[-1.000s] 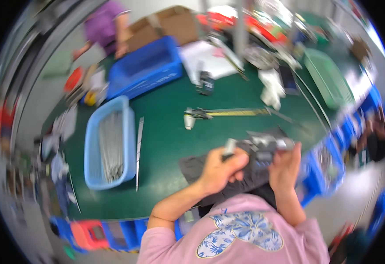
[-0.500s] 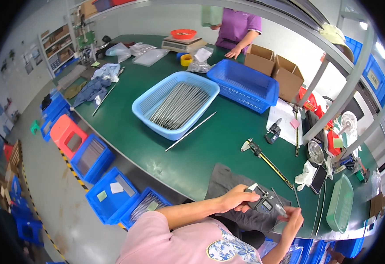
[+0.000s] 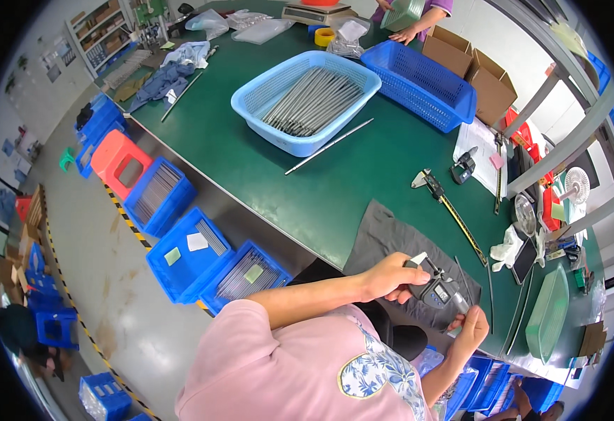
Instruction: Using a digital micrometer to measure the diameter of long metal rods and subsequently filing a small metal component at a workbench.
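A digital micrometer [image 3: 434,291] is held just above a grey cloth [image 3: 384,235] at the near edge of the green table. My left hand [image 3: 393,276] is closed round its frame, the thumb along the top. At the other end, the fingers of my right hand [image 3: 472,328] pinch the thimble. No workpiece can be made out between the jaws. A thin rod [image 3: 491,298] lies on the table beside my right hand. Farther off, a digital caliper [image 3: 454,212] rests on the table. Many metal rods [image 3: 314,102] fill a light blue basket [image 3: 249,112], and one loose rod [image 3: 329,146] lies before it.
Behind stand a dark blue basket [image 3: 461,112] and cardboard boxes [image 3: 491,88]. A co-worker's hand [image 3: 404,35] is near a green container [image 3: 401,15]. On the right are a black gauge [image 3: 463,165], a phone [image 3: 524,262] and a green basket [image 3: 547,316]. Blue bins [image 3: 170,270] stand left below.
The view has shifted, so the table appears higher. Both my hands still hold the micrometer; my right fingers have closed in on its thimble. The co-worker's green container has come lower, beside the hand.
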The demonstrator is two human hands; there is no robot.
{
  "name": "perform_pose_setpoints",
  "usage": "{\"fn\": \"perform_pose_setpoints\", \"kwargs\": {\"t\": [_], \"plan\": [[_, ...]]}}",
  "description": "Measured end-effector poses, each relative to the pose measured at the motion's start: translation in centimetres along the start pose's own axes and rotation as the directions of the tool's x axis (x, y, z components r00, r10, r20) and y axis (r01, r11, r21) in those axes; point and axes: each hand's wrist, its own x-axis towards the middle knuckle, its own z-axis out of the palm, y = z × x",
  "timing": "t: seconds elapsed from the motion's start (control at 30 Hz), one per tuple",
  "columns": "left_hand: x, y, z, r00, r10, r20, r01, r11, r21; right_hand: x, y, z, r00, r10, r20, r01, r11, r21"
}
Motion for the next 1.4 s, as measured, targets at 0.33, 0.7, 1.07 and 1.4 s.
{"fn": "perform_pose_setpoints", "kwargs": {"t": [0.33, 0.7, 1.07, 1.4], "plan": [[0.1, 1.2, -1.0, 0.992, -0.055, -0.111, 0.053, 0.998, -0.019, 1.1, -1.0, 1.7, 0.976, -0.213, -0.048, 0.21, 0.975, -0.068], [1.0, -1.1, 0.6, 1.0, 0.011, 0.004, -0.011, 0.996, 0.084, 0.4, -0.7, 9.9, 0.997, -0.06, -0.051, 0.079, 0.756, 0.649], [-1.1, 6.1, -9.6, 0.753, 0.604, -0.262, 0.339, -0.015, 0.941, 1.9, -1.7, 6.6, 0.952, -0.291, -0.098, 0.244, 0.524, 0.816], [-2.4, 7.3, -16.7, 0.697, 0.611, -0.374, 0.646, -0.311, 0.697, 0.3, 0.5, 4.8, 0.985, -0.13, 0.111, -0.04, 0.456, 0.889]]}}
